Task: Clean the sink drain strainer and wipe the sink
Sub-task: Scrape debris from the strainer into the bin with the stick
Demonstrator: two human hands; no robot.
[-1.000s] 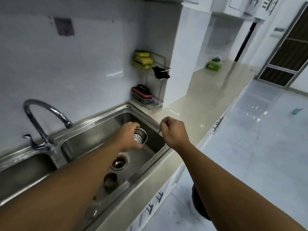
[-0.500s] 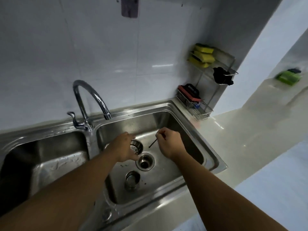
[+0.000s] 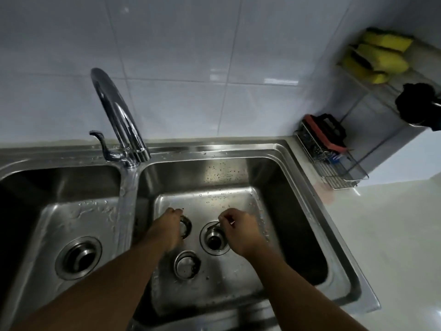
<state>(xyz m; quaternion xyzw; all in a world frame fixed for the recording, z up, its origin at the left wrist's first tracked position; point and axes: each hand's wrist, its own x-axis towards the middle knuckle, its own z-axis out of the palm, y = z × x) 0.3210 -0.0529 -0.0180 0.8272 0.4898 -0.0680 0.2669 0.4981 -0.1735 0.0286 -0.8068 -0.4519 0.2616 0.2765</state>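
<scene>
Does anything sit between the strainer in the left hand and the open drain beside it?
Nothing lies between the strainer and the drain. The right hand holds a thin stick over the drain's far rim, and a metal cup lies nearer, off the path.

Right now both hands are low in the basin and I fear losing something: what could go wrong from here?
1. The drain is open, and the right hand pinches a thin stick just above it; a slip could send the stick down it.
2. Dirt picked out of the strainer in the left hand could fall into that same open drain.
</scene>
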